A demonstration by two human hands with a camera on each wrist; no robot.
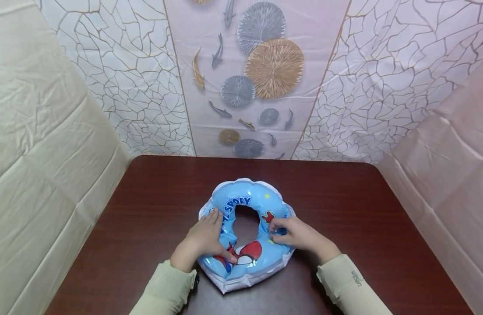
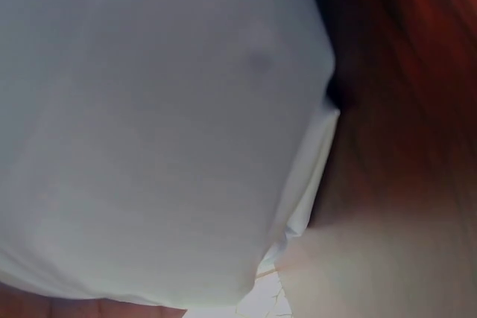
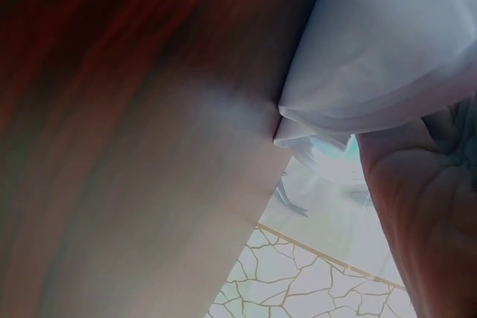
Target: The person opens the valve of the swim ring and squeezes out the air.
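Note:
A blue inflatable swim ring (image 1: pixel 241 190) with a white rim, lettering and a red cartoon figure lies on the table, its pointed end towards me. My left hand (image 1: pixel 206 234) rests on the ring's left side, fingers extended and thumb on the red figure. On the right side, my right hand (image 1: pixel 294 234) has thumb and forefinger bent together at the blue surface, pinching there; the exact part between the fingertips is too small to tell. The ring's pale underside (image 2: pixel 164 132) fills much of the left wrist view. In the right wrist view, its white edge (image 3: pixel 373 57) hangs over part of my right hand.
A dark reddish-brown table (image 1: pixel 154 197) lies under the ring. Behind it hangs a patterned cloth (image 1: pixel 146 87) with fish and round leaf shapes. Beige cloth walls (image 1: pixel 40 153) flank both sides.

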